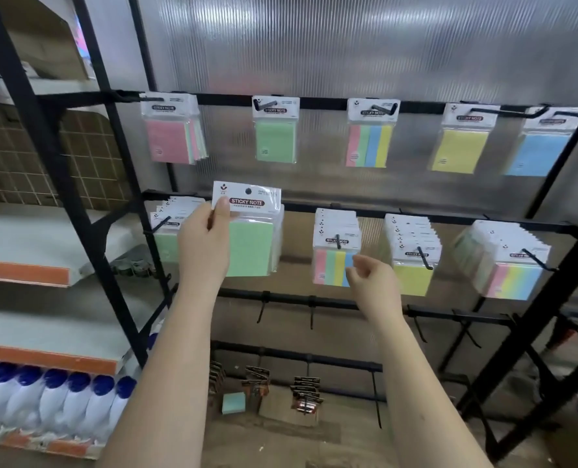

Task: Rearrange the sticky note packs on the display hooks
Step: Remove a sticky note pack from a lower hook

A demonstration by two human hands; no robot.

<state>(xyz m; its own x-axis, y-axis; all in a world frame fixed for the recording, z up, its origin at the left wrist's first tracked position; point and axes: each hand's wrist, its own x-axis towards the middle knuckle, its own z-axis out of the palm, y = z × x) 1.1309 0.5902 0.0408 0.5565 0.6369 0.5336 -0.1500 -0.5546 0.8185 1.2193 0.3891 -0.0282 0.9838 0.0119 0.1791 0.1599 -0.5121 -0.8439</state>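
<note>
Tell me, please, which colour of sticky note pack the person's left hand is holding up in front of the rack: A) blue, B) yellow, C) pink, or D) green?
D: the left hand pinches the white header card of a green sticky note pack, held off the hooks in front of the middle rail, while the right hand holds nothing.

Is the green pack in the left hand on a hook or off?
Off. The left hand pinches the green pack by its header, and its hang hole shows with no hook through it.
</note>
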